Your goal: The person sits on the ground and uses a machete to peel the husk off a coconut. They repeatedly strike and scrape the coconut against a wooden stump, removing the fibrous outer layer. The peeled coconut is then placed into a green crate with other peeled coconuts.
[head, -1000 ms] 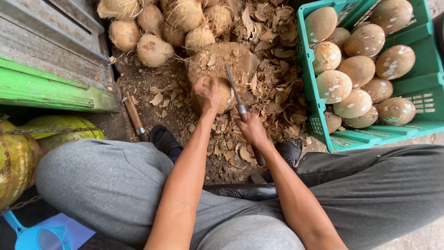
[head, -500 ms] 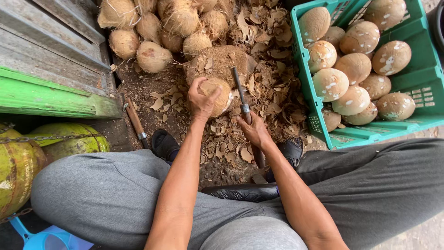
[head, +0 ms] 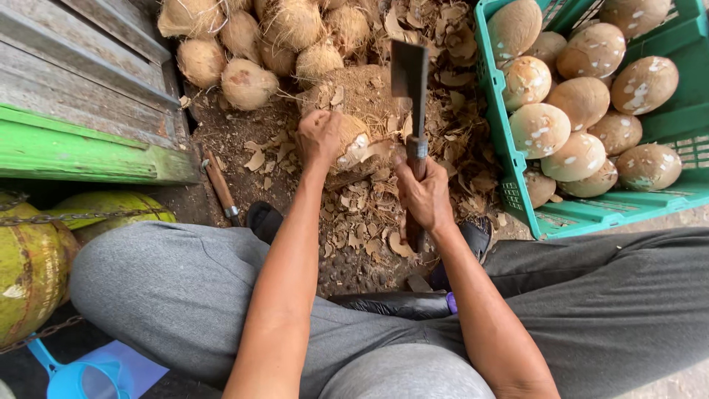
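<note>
Evidently your left hand (head: 319, 138) clasped the coconut (head: 353, 140) on the husk-strewn ground (head: 295, 185), while your right hand (head: 423, 198) gripped the cleaver (head: 410, 81), raised at one o'clock; you did well keeping fingers behind the blade's path.

Dirt ground (head: 221, 129) strewn with husk chips fills the centre; weathered grey planks (head: 66, 59) and a green-painted board (head: 81, 151) occupy the upper left.

Half-husked coconut (head: 353, 142) on block; cleaver (head: 410, 96) raised, blade upright.
</note>
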